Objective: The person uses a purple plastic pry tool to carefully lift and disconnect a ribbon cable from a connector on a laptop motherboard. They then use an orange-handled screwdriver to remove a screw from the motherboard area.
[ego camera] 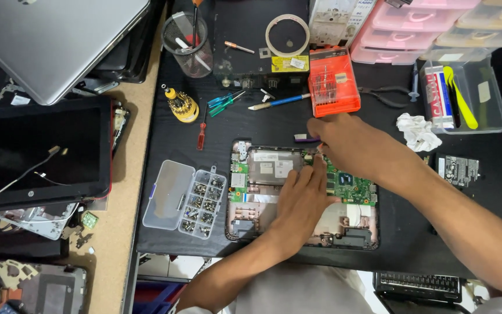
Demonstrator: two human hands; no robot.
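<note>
An opened laptop [251,200] with its cover removed is seen on the black tabletop [251,125], in front of the person. The left hand [300,200] is laid flat on the inside of the laptop, with the fingers stretched toward the green circuit board [350,186]; nothing is held by it. The right hand [344,139] is placed over the far edge of the laptop, with the fingers bent downward at the board. If something small is pinched there cannot be told. A small purple thing [304,138] lies just beside the right fingertips.

To the left of the laptop an open clear box of screws [203,202] is set, near but apart. Behind the laptop, a red screwdriver [202,134], a yellow screwdriver handle [181,104], two blue-green screwdrivers [225,100] and an orange bit case [333,81] are spread. A crumpled white tissue [418,131] and pliers [387,96] lie at the right. Part of the circuit board is covered by both hands.
</note>
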